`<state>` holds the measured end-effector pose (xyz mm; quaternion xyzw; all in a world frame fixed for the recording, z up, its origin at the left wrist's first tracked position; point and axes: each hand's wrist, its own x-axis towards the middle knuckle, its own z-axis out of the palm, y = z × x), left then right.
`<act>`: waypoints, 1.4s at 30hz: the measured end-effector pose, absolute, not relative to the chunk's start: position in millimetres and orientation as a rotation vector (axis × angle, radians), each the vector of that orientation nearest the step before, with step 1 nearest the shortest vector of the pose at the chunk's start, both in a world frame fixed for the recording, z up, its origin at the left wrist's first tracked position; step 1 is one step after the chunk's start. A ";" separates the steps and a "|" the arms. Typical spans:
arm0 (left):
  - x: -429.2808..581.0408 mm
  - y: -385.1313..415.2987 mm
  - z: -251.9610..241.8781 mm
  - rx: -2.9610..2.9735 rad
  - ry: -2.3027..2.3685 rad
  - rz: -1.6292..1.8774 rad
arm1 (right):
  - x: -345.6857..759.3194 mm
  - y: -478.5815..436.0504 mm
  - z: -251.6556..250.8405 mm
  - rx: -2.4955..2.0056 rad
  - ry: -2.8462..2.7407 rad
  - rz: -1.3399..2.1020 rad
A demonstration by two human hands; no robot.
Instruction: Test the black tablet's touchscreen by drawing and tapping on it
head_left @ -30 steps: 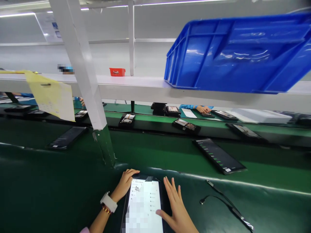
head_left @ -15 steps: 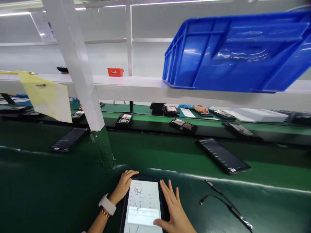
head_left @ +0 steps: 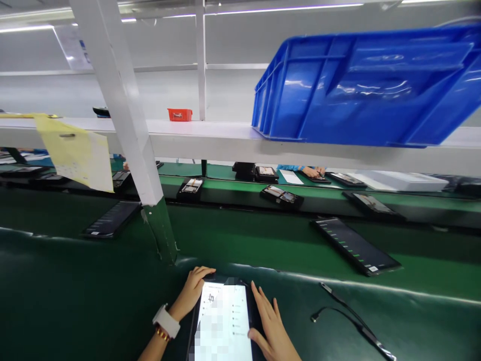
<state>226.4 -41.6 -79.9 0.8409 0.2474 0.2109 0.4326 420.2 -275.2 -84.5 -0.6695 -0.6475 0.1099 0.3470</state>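
Tablet between two hands, head view. The tablet [head_left: 229,321], its screen lit white, lies face up on the green bench mat [head_left: 75,296] directly in front of me, its long axis running away from my body and its near end cut off by the lower border of the view. My left hand [head_left: 193,290] lies at the far left corner, fingers bent over the top edge; whether they clamp it or merely rest there I cannot tell. My right hand [head_left: 271,322] is spread along the right long edge, fingers pointing away from me, nearly parallel with that axis, the thumb reaching inward to the screen's right margin; it is not closed on anything, and actual contact is unclear. The hands are thus apart, with the screen between them. I judge the right to be nearer the lit face, by its thumb, and the left nearer the far end. To the right of my right hand, well clear of the tablet, lies a black cable [head_left: 364,329]; beyond it, a second tablet [head_left: 355,246] with a dark display lies obliquely.
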 end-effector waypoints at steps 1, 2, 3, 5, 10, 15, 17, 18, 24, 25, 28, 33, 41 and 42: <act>226.5 -41.8 -79.3 2.098 0.618 0.522 | 420.4 -275.0 -85.3 -1.738 -1.688 0.277; 226.5 -42.2 -78.5 2.101 0.616 0.521 | 420.6 -274.9 -85.6 -1.741 -1.692 0.268; 226.6 -42.6 -77.5 2.103 0.615 0.519 | 420.7 -274.7 -85.5 -1.743 -1.695 0.261; 226.6 -43.6 -75.2 2.101 0.619 0.524 | 420.6 -274.4 -84.1 -1.741 -1.707 0.255; 225.4 -45.1 -72.1 2.088 0.629 0.522 | 419.3 -273.9 -80.7 -1.722 -1.737 0.244; 225.3 -44.6 -71.1 2.074 0.630 0.520 | 420.6 -272.9 -81.7 -1.711 -1.728 0.243; 225.5 -44.8 -70.7 2.063 0.637 0.517 | 421.0 -273.0 -82.0 -1.714 -1.726 0.252; 225.5 -44.9 -70.6 2.061 0.637 0.515 | 421.0 -273.2 -81.9 -1.716 -1.727 0.256; 224.4 -43.2 -73.7 2.068 0.627 0.509 | 420.2 -274.7 -80.8 -1.726 -1.723 0.269; 224.2 -42.6 -74.5 2.074 0.623 0.504 | 420.5 -274.7 -80.9 -1.730 -1.725 0.273; 224.2 -41.1 -75.6 2.088 0.613 0.494 | 421.5 -274.8 -81.9 -1.741 -1.724 0.280; 224.9 -42.0 -73.0 2.081 0.629 0.491 | 421.4 -275.2 -82.7 -1.740 -1.717 0.284; 225.0 -41.9 -70.7 2.067 0.618 0.485 | 420.9 -273.6 -81.2 -1.749 -1.718 0.297; 225.0 -41.7 -70.6 2.065 0.617 0.483 | 421.2 -273.4 -81.0 -1.750 -1.717 0.297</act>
